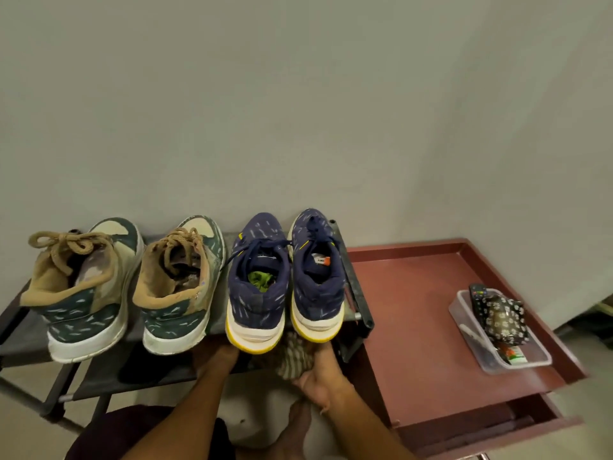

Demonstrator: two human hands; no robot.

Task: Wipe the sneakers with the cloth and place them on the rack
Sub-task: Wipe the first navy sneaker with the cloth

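Two pairs of sneakers stand heels toward me on the top shelf of the dark metal rack (20,330). On the left is a green and tan pair (83,293) (180,290). On the right is a navy pair with yellow-edged soles (257,293) (316,280). My right hand (318,376) grips a striped brown cloth (295,356) just below the heels of the navy pair. My left hand (219,358) reaches to the shelf's front edge under the left navy sneaker's heel, and its fingers are hidden there.
A reddish-brown table (414,310) with a raised rim stands right of the rack, its drawer (481,423) pulled open. On it sits a clear plastic box (517,361) with a remote and a floral pouch. A lower rack shelf (139,376) shows below. A wall is behind.
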